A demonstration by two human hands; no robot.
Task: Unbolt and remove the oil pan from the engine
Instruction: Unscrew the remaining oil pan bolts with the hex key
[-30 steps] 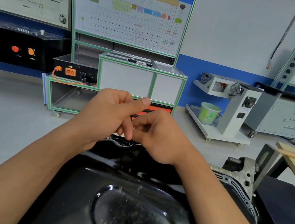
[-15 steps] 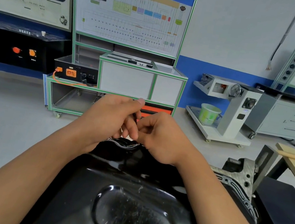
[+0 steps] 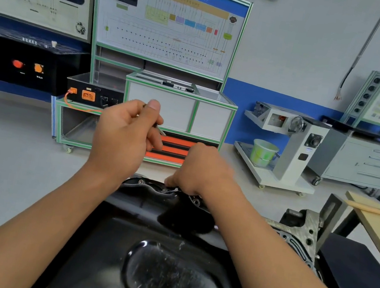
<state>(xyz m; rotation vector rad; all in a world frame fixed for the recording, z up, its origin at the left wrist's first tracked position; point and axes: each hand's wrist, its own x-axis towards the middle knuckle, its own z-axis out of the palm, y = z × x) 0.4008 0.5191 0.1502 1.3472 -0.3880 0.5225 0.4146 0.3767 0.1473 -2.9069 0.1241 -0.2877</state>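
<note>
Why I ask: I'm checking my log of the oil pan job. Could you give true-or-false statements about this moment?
1. The left hand is raised above the oil pan and pinches a small metal part. True.
2. The right hand is held high, away from the pan. False: its fingers are down at the pan's far rim.
3. A green bucket stands on the grey stand. True.
4. The pan lies on the floor. False: it sits on the engine.

Head-worn camera – looks forward and down, close.
</note>
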